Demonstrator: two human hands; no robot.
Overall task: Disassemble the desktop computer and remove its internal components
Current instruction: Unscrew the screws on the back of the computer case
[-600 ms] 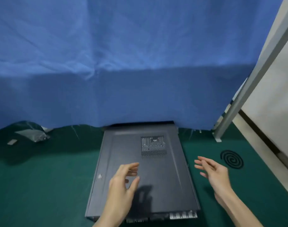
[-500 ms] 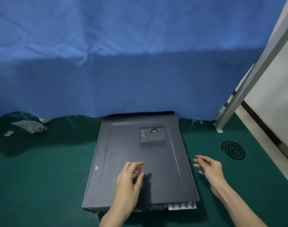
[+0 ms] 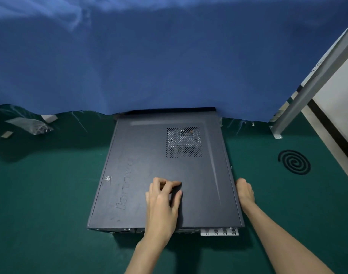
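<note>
Fingers (image 3: pixel 166 183) of the left hand (image 3: pixel 162 206) are arched, their tips planted on the side panel (image 3: pixel 141 171) and the thumb splayed toward 3 o'clock. They close round nothing. It reads as a pressing, friction hold, the sort that suits sliding a flat lid with no handle.

The right hand (image 3: pixel 245 191) sits at the case's 4 o'clock edge, fingers curled over the rim and down the side wall. Their tips are hidden, so how deep the grasp goes I cannot tell. It probably steadies the chassis, or hooks the panel's lip, while the other hand pushes.

The desktop computer (image 3: pixel 198 194) lies flat on the green mat (image 3: pixel 50 194), lid up. Its far end at 12 o'clock is tucked under the blue curtain (image 3: pixel 169 56), and its rear brackets (image 3: pixel 219 232) face the person at 6 o'clock. Laid this way, the removable panel is on top and the rear edge is within reach. A vent grille (image 3: pixel 184 142) sits at the panel's 1 o'clock.

The case is closed, so the job appears to be at its first step, with no internals exposed yet.

A dark spiral (image 3: pixel 294 162) lies on the mat at 3 o'clock of the case, well apart from it, and a plastic bag (image 3: pixel 29 125) lies at 10 o'clock.
</note>
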